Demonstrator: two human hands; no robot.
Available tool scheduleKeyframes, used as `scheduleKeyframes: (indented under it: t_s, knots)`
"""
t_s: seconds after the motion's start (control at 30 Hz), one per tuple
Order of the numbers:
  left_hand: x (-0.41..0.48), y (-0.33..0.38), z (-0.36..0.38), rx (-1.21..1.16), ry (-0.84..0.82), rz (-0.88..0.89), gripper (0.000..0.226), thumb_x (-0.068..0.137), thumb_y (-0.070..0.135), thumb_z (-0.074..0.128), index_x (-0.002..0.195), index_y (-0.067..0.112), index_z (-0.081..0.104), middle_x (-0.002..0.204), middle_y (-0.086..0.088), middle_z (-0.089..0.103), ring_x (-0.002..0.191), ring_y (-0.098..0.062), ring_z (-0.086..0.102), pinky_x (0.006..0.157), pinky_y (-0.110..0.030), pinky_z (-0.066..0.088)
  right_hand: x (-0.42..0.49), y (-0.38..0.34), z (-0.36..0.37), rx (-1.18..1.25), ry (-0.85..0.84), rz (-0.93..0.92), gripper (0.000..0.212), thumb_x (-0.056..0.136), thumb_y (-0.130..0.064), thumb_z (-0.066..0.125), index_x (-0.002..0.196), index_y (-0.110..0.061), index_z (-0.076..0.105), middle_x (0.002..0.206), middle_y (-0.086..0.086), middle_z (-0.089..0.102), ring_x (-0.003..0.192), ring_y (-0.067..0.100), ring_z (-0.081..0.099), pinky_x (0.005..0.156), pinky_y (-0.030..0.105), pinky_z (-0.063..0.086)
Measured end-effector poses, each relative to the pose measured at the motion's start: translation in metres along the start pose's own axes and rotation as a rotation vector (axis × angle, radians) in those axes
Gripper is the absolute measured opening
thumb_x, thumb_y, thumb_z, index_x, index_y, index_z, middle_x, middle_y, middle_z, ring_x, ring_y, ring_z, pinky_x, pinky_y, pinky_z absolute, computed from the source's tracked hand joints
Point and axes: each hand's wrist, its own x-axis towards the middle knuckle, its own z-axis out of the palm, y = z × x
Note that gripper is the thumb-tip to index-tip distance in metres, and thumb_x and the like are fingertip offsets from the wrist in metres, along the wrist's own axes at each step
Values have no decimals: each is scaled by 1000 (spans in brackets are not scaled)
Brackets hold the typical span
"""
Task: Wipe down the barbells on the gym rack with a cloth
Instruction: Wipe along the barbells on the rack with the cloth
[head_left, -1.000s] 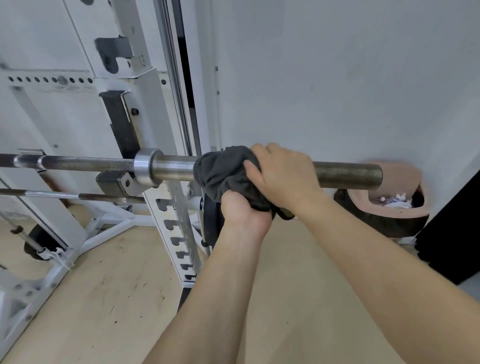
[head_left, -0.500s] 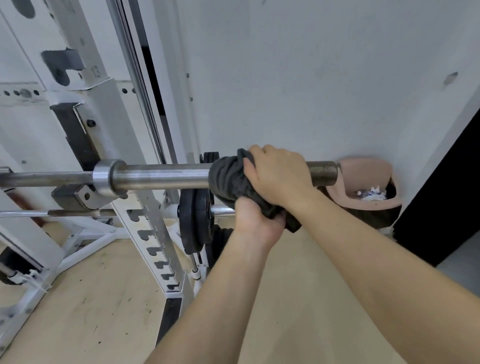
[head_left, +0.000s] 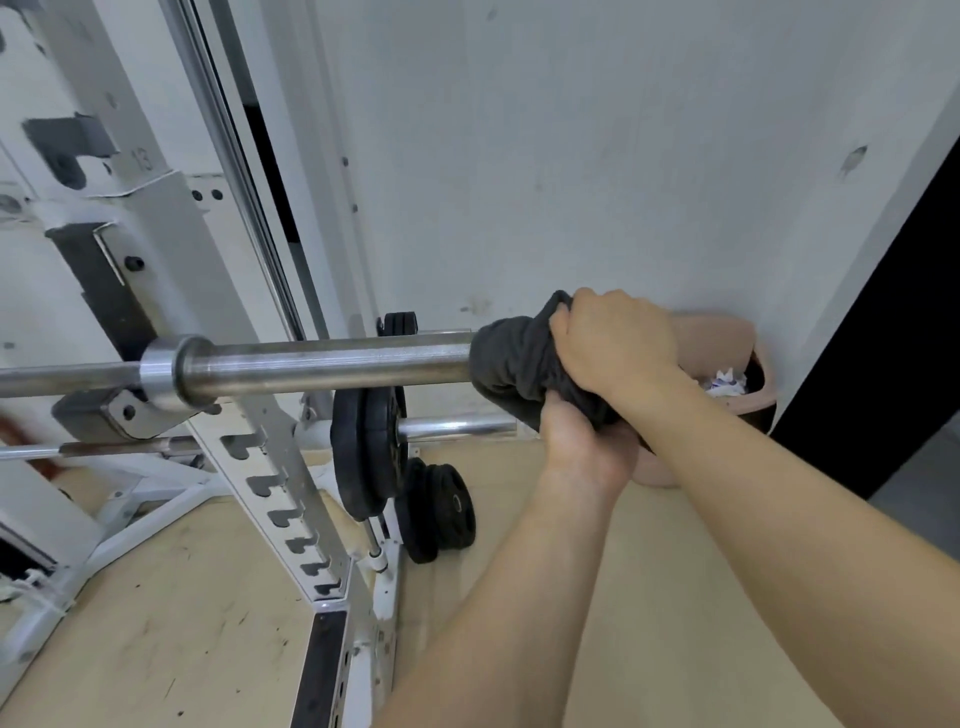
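A steel barbell (head_left: 322, 364) lies across the white rack (head_left: 208, 291), its thick sleeve pointing right. A dark grey cloth (head_left: 511, 366) is wrapped around the sleeve's right end, which it hides. My right hand (head_left: 613, 345) clamps the cloth from above. My left hand (head_left: 584, 449) grips the cloth's hanging part from below. A second, thinner barbell (head_left: 452, 428) sits lower on the rack with black plates (head_left: 366, 452) on it.
Two more black plates (head_left: 441, 512) lean on the wooden floor by the rack's foot. A pink bin (head_left: 727, 343) with paper scraps stands against the white wall behind my hands. A dark opening (head_left: 883, 332) is at the far right.
Both hands have slid the cloth rightward along the sleeve to its end; more bare sleeve now shows on the left. The view has shifted right, showing the lower plates.
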Motion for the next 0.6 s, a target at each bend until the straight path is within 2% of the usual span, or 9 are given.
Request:
scheduleKeyframes:
  t_s: [0.1,0.23,0.33,0.47,0.53,0.6]
  knots:
    - [-13,21,-13,-26,-41,1,42,102,33,41,131,11,62,127,-17,66,120,-32,60,104,-46,46,-4,-32,3,23,66,-114,41,102,-38,31,102,-10,61,97,16,67,84,38,63,65,38,32]
    - [-37,92,-28,-48,34,202,41,102,29,35,124,13,67,122,-15,69,117,-34,60,105,-49,44,-13,-92,3,110,102,-234,41,100,-41,34,107,-12,62,95,13,66,79,35,61,64,39,35]
    - [-54,162,-34,-181,37,348,40,103,25,36,127,7,63,128,-20,64,117,-37,58,102,-51,45,-30,-141,7,211,61,-357,44,98,-43,39,124,-13,59,106,14,62,89,33,57,79,44,42]
    - [-62,219,-49,-240,-9,470,50,105,35,32,136,1,53,132,-29,57,121,-44,55,102,-57,45,-42,-145,12,223,51,-400,57,98,-46,34,141,-13,50,131,20,56,115,36,53,101,47,40]
    - [-63,217,-53,-231,-52,481,50,104,37,35,135,4,55,132,-26,58,121,-42,56,100,-55,47,-40,-150,11,231,55,-430,57,99,-45,31,143,-12,48,135,19,54,120,36,52,104,47,39]
    - [-64,202,-59,-169,-59,440,43,102,36,41,131,10,60,126,-17,66,117,-35,60,97,-48,51,-31,-176,4,238,20,-486,55,101,-44,31,143,-12,47,132,16,55,116,34,54,100,45,41]
